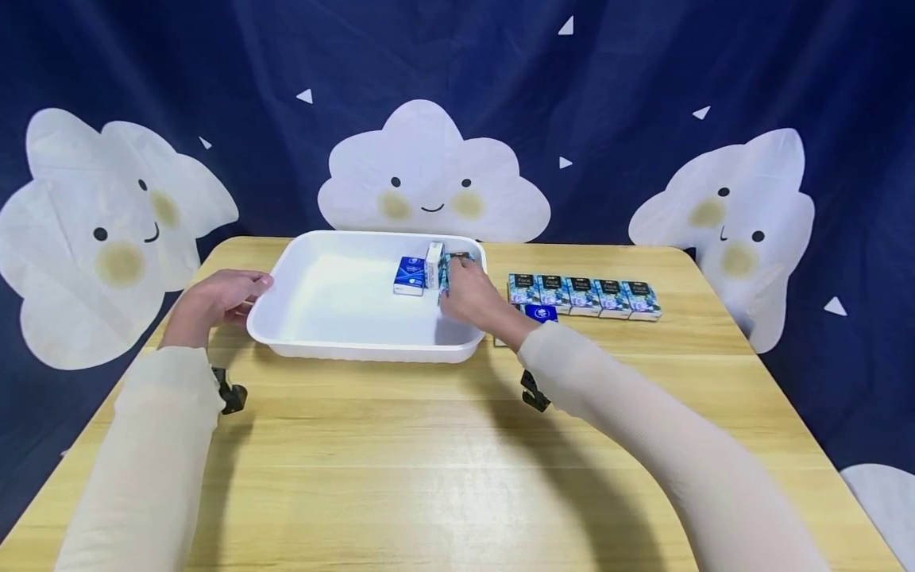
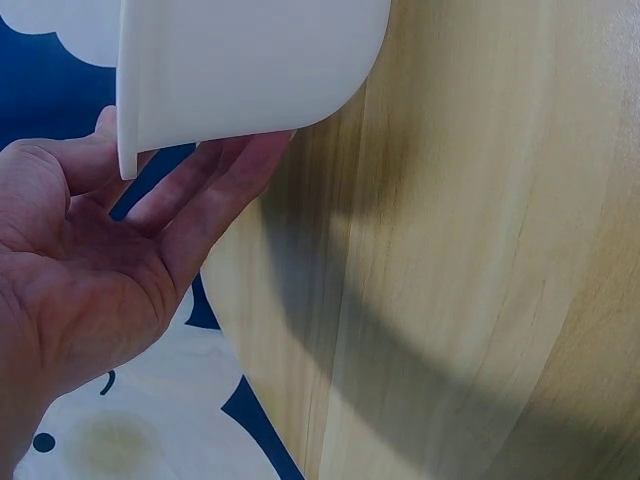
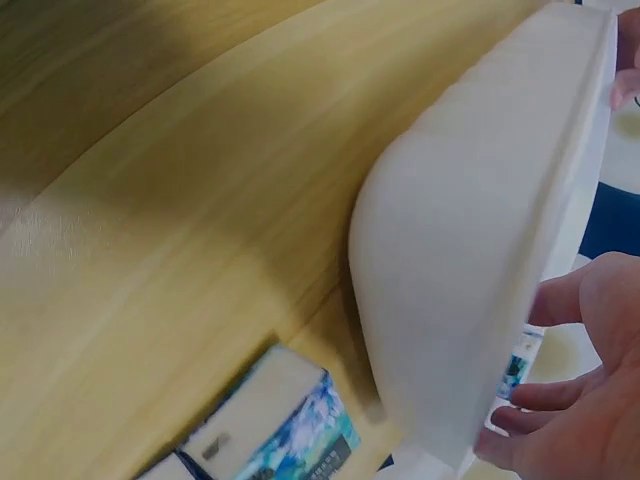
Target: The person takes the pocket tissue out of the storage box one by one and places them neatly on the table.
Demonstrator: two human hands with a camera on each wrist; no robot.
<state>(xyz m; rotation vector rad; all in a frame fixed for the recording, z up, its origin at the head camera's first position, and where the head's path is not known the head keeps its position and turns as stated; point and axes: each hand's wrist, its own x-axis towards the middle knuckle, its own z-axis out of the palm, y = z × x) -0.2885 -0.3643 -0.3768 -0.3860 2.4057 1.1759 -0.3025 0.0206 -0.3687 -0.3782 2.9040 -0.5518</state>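
Observation:
A white plastic tray (image 1: 372, 352) sits at the far side of the table. My left hand (image 1: 230, 295) holds its left end, the thumb at the rim and the other fingers beneath the wall, as the left wrist view shows. Inside the tray's right end, my right hand (image 1: 468, 292) grips a floral tissue pack (image 1: 444, 274), mostly covered by the fingers. Just left of it stands a pack with its white side (image 1: 434, 265) showing, and beside that a dark blue tissue pack (image 1: 410, 275).
Right of the tray, several floral tissue packs (image 1: 584, 295) lie in a row on the wooden table (image 1: 400, 461). A blue pack (image 1: 541, 313) in front of them is partly hidden by my right wrist. Behind the table hangs a navy curtain (image 1: 443, 56) with clouds.

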